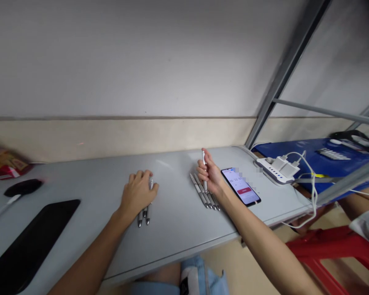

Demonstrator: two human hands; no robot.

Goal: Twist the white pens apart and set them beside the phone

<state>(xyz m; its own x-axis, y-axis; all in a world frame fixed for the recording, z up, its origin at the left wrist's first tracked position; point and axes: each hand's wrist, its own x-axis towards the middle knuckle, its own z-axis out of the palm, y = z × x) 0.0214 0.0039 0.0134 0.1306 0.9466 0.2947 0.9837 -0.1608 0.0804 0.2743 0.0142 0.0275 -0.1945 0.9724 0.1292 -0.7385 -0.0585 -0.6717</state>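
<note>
My right hand (211, 174) is closed around a white and silver pen (205, 185), held nearly upright with its tip down and the thumb by its top end. Below and beside it, several similar pens (202, 197) lie side by side at a slant on the grey desk (172, 233). My left hand (138, 189) rests low on the desk with its fingers bent over a small group of the same pens (148, 217). Their silver tips point towards me, while their middles are partly hidden under the palm.
A lit phone (241, 188) with a running timer lies right of the pens, before a power strip (275, 171) with white cables. Leftward are a black pad (33, 246), a dark oval object (23, 187) and a red packet (7, 164). A red stool (328, 250) and another person's leg are at right.
</note>
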